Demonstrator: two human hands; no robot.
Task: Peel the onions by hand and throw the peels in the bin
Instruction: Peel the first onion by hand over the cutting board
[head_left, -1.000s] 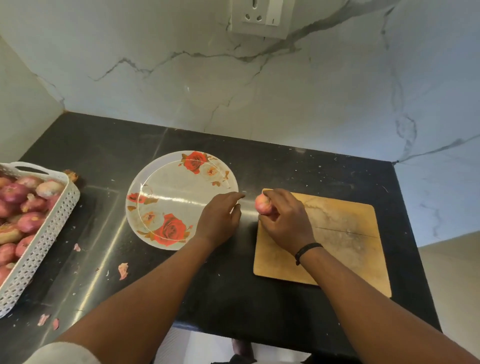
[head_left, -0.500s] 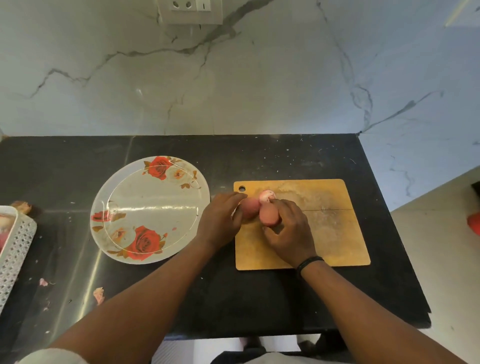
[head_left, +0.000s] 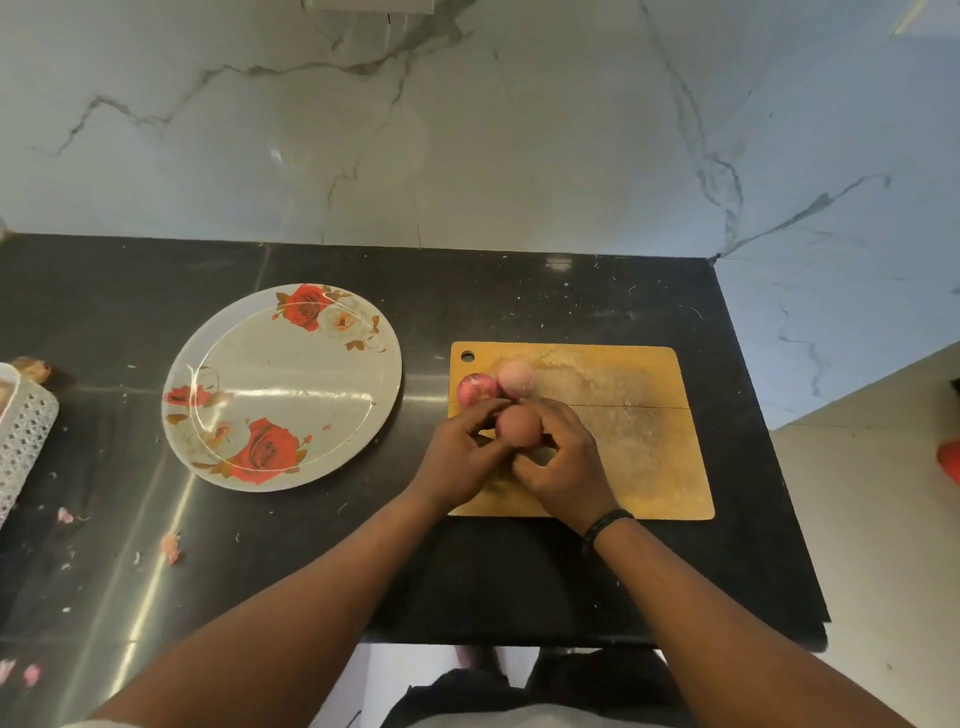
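I have one onion (head_left: 518, 427) held between both hands above the near left part of the board (head_left: 644, 431); the left hand (head_left: 457, 457) pinches its left side, and the right hand (head_left: 563, 462) curls its fingers (head_left: 540, 415) round the right and underside. Two more onions, a red one (head_left: 474, 388) and a pale one (head_left: 516, 378), lie touching at the board's far left corner. I judge the held onion firm, light and smooth, its dry skin brittle and likely to flake. I would start the peel at the tip or root end. A plate (head_left: 283, 387) sits left on the counter (head_left: 571, 571).
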